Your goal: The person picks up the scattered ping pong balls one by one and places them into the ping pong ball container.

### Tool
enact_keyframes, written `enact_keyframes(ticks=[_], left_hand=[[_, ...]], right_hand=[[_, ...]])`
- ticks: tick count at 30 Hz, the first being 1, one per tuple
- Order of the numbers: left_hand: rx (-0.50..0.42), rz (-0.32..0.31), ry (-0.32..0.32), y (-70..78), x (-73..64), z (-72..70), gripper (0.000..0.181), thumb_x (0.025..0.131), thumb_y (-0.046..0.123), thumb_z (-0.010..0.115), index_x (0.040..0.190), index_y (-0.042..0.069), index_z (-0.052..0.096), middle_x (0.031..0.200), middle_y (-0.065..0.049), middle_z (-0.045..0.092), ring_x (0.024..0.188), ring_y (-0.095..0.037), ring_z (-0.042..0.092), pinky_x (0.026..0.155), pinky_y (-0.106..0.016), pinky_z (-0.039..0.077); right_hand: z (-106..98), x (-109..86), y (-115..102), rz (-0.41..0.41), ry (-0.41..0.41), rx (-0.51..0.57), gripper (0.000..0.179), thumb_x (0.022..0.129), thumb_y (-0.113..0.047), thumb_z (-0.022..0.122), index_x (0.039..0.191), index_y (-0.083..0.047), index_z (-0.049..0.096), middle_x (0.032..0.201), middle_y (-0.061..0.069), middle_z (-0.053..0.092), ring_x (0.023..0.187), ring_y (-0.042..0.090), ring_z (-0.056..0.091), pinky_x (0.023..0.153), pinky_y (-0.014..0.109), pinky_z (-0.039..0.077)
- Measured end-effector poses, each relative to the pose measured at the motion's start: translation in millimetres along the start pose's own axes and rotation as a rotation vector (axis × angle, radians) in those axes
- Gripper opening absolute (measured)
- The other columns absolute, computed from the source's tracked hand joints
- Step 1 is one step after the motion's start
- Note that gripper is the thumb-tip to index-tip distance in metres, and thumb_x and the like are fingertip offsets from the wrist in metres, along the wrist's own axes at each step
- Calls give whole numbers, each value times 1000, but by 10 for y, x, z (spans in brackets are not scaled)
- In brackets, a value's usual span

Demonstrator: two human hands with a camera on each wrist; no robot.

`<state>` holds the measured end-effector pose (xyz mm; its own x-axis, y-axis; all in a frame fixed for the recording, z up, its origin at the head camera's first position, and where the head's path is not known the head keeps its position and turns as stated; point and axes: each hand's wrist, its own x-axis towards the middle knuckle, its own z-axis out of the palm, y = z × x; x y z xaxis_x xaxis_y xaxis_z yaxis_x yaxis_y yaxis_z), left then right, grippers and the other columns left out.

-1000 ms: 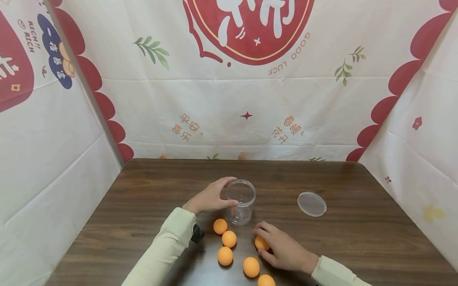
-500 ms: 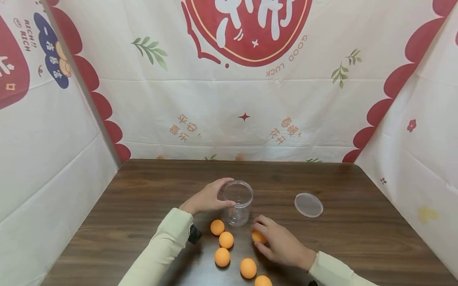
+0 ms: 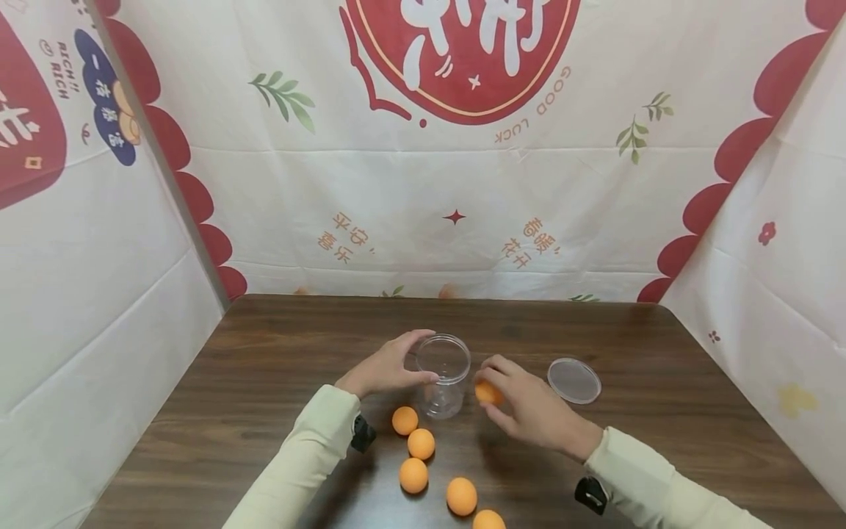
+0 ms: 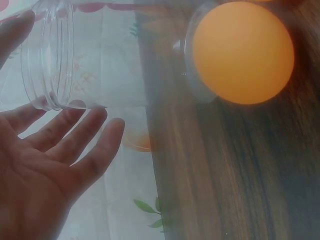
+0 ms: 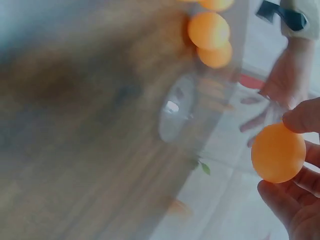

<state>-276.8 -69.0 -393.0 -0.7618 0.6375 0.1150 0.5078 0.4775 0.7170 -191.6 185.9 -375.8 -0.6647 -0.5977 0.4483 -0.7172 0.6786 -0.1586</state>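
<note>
A clear plastic jar [image 3: 444, 398] without its lid stands upright on the table. My left hand [image 3: 385, 367] holds it from the left, thumb and fingers curved round its threaded rim [image 4: 47, 55]. Just right of the jar, my right hand [image 3: 538, 408] pinches an orange ping-pong ball [image 3: 487, 392] between thumb and fingertips. The right wrist view shows this held ball [image 5: 278, 153] lifted off the table, level with the jar's upper part. In the left wrist view another orange ball [image 4: 243, 52] sits close by the jar's base.
Several more orange balls [image 3: 413, 475] lie loose on the dark wooden table [image 3: 297, 330], in front of the jar and toward the near edge. A round clear lid [image 3: 574, 380] lies flat at the right, behind my right hand. Printed cloth [image 3: 423, 184] walls the table's back and sides.
My right hand has lifted the ball off the table and carried it up and away from me, beside the jar. The left hand and the jar have stayed in place.
</note>
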Motion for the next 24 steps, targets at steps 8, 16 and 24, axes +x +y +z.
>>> enact_keyframes(ticks=[8,16,24], left_hand=[[-32,-3,-2,8,-10,-10,73,85,32,72,145,10,36,141,-14,46,126,-31,48,103,-50,41],[-62,-20,-24,24,-22,0,73,86,33,70,146,11,34,144,-11,43,128,-34,46,101,-49,42],[-73,-10,-31,25,-20,-8,72,87,30,69,146,10,33,145,-10,43,126,-30,48,99,-45,46]], right_hand=[[-98,267,64,-9,67,6,30,79,-14,76,105,-9,62,107,1,56,86,8,57,69,26,53],[-26,480,26,-43,70,34,28,80,-13,74,105,-11,62,107,0,55,86,9,55,72,27,53],[122,613,22,-36,73,80,26,81,-11,73,104,-8,63,106,1,56,79,7,53,64,20,50]])
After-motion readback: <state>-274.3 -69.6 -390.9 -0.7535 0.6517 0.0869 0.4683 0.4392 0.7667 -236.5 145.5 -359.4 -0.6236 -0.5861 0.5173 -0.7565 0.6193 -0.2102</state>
